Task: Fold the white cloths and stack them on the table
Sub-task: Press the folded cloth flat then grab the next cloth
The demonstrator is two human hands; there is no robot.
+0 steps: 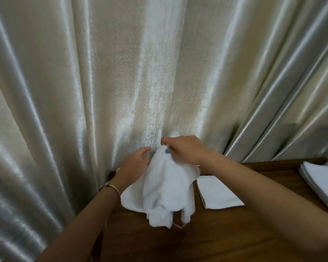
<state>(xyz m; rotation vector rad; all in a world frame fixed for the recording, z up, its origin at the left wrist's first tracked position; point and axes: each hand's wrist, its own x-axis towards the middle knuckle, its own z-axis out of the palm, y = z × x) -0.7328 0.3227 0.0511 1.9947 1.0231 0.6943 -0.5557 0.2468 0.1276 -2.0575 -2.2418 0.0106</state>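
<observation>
A pale, glossy curtain [121,82] hangs in deep folds across the far side of the scene, filling most of the view from the left edge to the right. At lower left a person's left forearm reaches in, a thin bracelet [113,186] at the wrist. The left hand [133,163] is raised just left of a loose white cloth [163,190], its fingers relaxed and slightly spread, touching the cloth's left edge without closing on it. The cloth hangs unfolded from its top, where a small teal mark [167,151] shows, and its lower end trails down onto the dark wooden table [206,235]. The right hand [186,149], coming in from the right, pinches the cloth at that top point between thumb and fingers and holds it up above the table. Just right of the hanging cloth, a folded white cloth [218,191] lies flat on the table, partly hidden behind the right forearm. Farther right, at the table's far right edge, a stack of folded white cloths [324,184] sits well apart from the hands, cut off by the edge of the view.
</observation>
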